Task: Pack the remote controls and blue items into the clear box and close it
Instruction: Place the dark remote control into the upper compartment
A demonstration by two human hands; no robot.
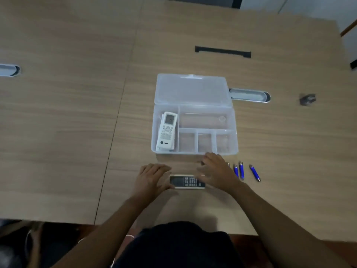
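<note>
- Clear box (234, 132) is seen open on the wooden table (77, 122), lid (193, 89) folded back flat behind it.
- White remote (167, 131) is already seated in the tall left compartment, lying slightly tilted; the long rear compartment and the three small front ones are seen empty.
- Dark-faced remote (186, 181) is found flat on the table just in front of the box, long axis left-right, buttons up.
- Left hand (151, 177) is laid over its left end, right hand (217, 172) over its right end; fingers are spread and loosely curved, and a closed grip is not seen. Actual contact cannot be confirmed, as the right hand is blurred.
- Blue items (241, 170) are lying in a loose row on the table just right of the right hand, near the box's front right corner; at least three are counted, and one may be hidden by the hand.
- Handling judgement: the remote is taken as light, rigid and smooth plastic, and is best pinched across its long edges, off the buttons.
- Blue items are judged small, light, stiff and prone to rolling; they are best gripped mid-barrel.
- Lid is judged thin and flexible; it is best pressed at the front latch edge.
</note>
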